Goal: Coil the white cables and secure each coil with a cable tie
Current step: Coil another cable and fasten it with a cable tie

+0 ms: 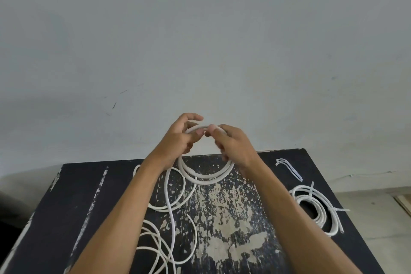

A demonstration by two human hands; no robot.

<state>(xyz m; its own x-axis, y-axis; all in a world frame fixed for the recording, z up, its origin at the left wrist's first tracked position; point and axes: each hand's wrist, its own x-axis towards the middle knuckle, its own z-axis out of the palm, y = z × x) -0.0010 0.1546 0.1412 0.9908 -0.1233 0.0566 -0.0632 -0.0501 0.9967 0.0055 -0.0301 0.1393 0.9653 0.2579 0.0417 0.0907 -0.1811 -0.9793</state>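
The left hand [178, 140] and right hand [233, 147] met above the far edge of the tabletop [89, 196], each with fingers curled round the top of a half-made coil [206, 176] of white cable, apparently to keep the loops stacked while more was gathered in. The coil hung from the grip, and its loose remainder [171, 211] trailed down onto the tabletop in slack curves towards the near left. On the right lay a finished coil [315, 209], already bound with a cable tie, and beyond it a few spare cable ties [289, 169]. The tabletop was black with its paint badly worn through at the middle. Behind it stood a plain grey wall [200, 40].
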